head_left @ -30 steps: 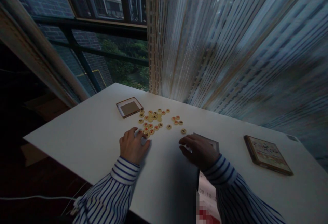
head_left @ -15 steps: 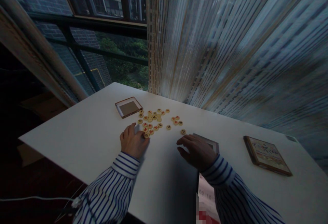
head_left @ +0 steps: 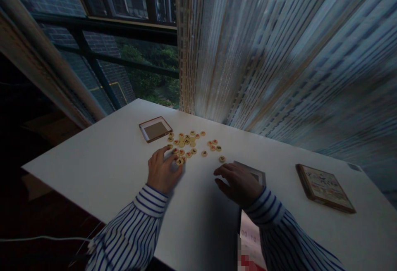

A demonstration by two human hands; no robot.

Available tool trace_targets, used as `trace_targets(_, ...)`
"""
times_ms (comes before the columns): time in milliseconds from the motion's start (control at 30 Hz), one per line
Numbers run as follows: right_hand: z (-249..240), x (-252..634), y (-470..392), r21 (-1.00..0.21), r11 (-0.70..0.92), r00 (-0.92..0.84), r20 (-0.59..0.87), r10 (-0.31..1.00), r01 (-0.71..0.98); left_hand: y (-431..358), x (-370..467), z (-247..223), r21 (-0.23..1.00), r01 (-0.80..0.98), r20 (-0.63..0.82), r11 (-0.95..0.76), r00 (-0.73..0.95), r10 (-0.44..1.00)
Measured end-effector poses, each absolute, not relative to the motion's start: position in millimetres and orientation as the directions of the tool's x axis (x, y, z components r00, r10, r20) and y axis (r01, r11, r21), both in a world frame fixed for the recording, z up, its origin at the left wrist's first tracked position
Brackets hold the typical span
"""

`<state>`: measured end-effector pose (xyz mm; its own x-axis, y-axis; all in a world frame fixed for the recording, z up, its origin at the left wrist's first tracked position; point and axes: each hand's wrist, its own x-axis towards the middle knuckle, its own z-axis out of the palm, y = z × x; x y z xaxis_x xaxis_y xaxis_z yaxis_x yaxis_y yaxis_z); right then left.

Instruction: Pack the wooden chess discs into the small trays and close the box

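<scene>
Just to the right of the left hand [head_left: 161, 171], and I cannot tell if that hand pinches it, a disc [head_left: 180, 161] is at the near edge of the other discs [head_left: 189, 154], little, round and yellow with a dark sign, while the farther right hand [head_left: 240, 182] is loosely open.

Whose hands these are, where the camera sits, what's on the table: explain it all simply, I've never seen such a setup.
There is no machine: these are one person's bare left hand and right hand. A camera worn on the head looks forward and down past them.

On the white table lie loose xiangqi pieces marked in red or black, a shallow open box and a flat decorated box.

The left hand is at the pieces' near edge; whether it grips one is unclear. The right hand, fingers curved, shows nothing held.
</scene>
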<state>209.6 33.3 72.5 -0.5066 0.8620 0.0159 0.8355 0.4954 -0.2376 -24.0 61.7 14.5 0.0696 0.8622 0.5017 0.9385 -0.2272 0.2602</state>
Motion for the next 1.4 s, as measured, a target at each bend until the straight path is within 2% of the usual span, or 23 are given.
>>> trace_targets(267, 72.3, 209.7, 33.0, -0.25, 0.5, -0.508, 0.035, 0.86, 0.829, 53.1, -16.1, 29.2, 0.304, 0.851, 0.681, -0.428, 0.12, 0.722)
trace_targets(500, 73.9, 217.4, 28.4, -0.234, 0.51, -0.494, 0.125, 0.86, 0.828, 43.5, -2.1, 44.0, 0.52, 0.682, 0.615, -0.514, 0.118, 0.78)
trace_targets(667, 76.9, 223.8, 24.5, -0.256, 0.541, -0.476, 0.276, 0.835, 0.801, 41.3, 8.9, 49.7, 0.644, 0.556, 0.541, -0.525, 0.155, 0.827)
trace_targets(800, 78.5, 229.2, 22.1, -0.328, 0.574, -0.455, 0.373, 0.808, 0.751, 39.4, 19.6, 52.9, 0.655, 0.498, 0.523, -0.568, 0.245, 0.817)
trace_targets(967, 80.4, 240.1, 20.1, -0.444, 0.588, -0.443, 0.392, 0.806, 0.676, 37.9, 36.4, 59.4, 0.659, 0.425, 0.51, -0.62, 0.354, 0.784)
trace_targets(1400, 92.7, 274.0, 19.0, -0.455, 0.581, -0.402, 0.434, 0.806, 0.675, 61.0, 82.4, 80.2, 0.672, 0.317, 0.437, -0.669, 0.56, 0.704)
